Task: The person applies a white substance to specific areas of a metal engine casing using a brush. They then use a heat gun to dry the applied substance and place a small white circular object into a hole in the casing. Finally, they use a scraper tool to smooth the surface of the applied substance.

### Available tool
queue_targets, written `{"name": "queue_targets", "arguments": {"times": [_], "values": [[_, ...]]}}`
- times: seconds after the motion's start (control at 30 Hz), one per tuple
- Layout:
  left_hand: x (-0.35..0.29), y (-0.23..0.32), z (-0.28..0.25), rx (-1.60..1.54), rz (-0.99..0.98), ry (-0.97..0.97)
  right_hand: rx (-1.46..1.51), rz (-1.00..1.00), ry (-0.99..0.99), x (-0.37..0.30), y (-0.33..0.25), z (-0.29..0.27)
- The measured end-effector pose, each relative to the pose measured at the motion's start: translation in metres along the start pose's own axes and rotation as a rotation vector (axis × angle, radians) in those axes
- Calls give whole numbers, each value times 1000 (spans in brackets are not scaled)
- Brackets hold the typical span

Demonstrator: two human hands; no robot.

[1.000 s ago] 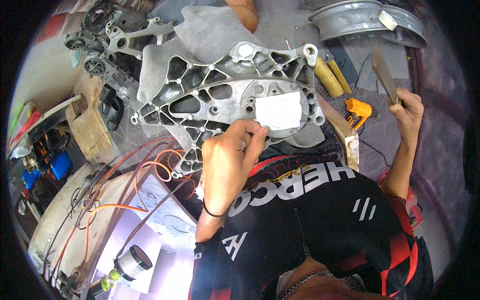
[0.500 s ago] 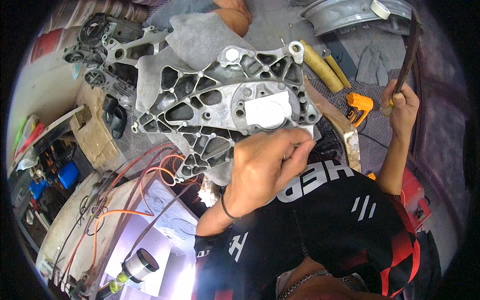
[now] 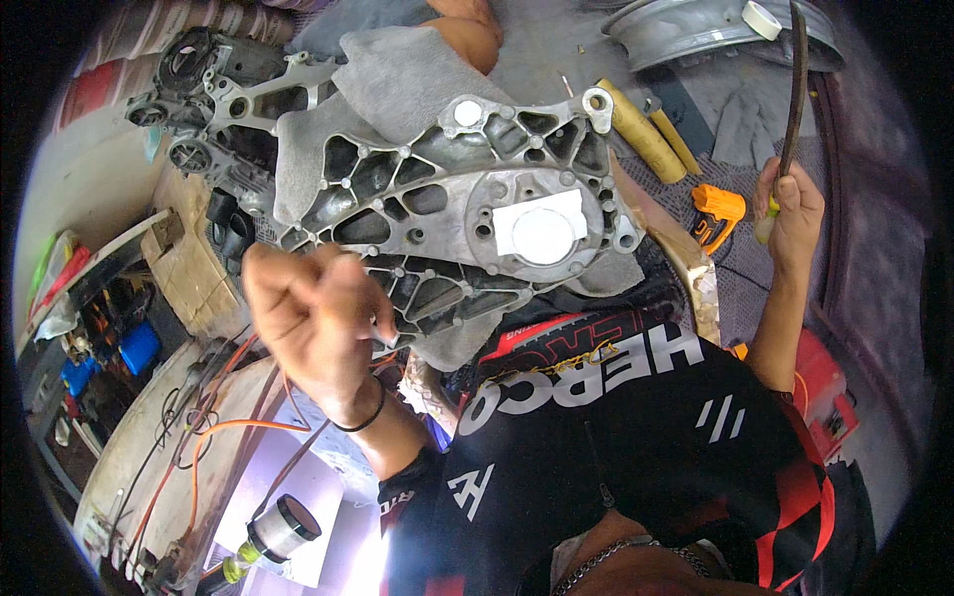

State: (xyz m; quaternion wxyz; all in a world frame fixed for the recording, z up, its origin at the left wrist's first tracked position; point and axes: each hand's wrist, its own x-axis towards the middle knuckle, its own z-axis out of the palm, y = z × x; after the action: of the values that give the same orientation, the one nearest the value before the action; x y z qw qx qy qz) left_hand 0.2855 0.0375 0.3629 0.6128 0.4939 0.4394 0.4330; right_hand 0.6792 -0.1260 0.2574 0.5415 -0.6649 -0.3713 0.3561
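Observation:
A grey cast-metal engine casing (image 3: 397,209) with webbed ribs lies in front of me on a grey cloth (image 3: 393,74). A white patch (image 3: 542,233) covers the round recess at its right, and a small white disc (image 3: 467,114) sits near its upper edge. My left hand (image 3: 318,318) is over the casing's lower left end, blurred, its fingers curled together; whatever they pinch is hidden. Raised at the right, away from the casing, my right hand (image 3: 790,209) is closed round a long dark bar (image 3: 797,89) with a yellow-green handle, the bar pointing up.
More engine castings (image 3: 209,129) lie at the far left. A wheel rim (image 3: 686,40) bears a roll of white tape (image 3: 761,20). Yellow rolls (image 3: 641,129) and an orange tool (image 3: 717,204) lie right of the casing. Orange hoses (image 3: 238,425) cross the lower left, near a lamp (image 3: 283,526).
My left hand has moved left from beside the white patch to the casing's left end. My right hand stays raised, and the dark bar has tipped slightly left.

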Motion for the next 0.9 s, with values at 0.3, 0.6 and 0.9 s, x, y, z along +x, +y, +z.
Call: {"name": "queue_targets", "arguments": {"times": [0.3, 0.6, 0.9], "values": [[11, -17, 31, 1038, 161, -487, -74, -16, -50, 1, 1, 4], [17, -25, 34, 1004, 272, -514, -62, -4, -13, -1, 8, 3], [28, -9, 47, 987, 135, -550, -57, 30, 39, -4, 14, 0]]}}
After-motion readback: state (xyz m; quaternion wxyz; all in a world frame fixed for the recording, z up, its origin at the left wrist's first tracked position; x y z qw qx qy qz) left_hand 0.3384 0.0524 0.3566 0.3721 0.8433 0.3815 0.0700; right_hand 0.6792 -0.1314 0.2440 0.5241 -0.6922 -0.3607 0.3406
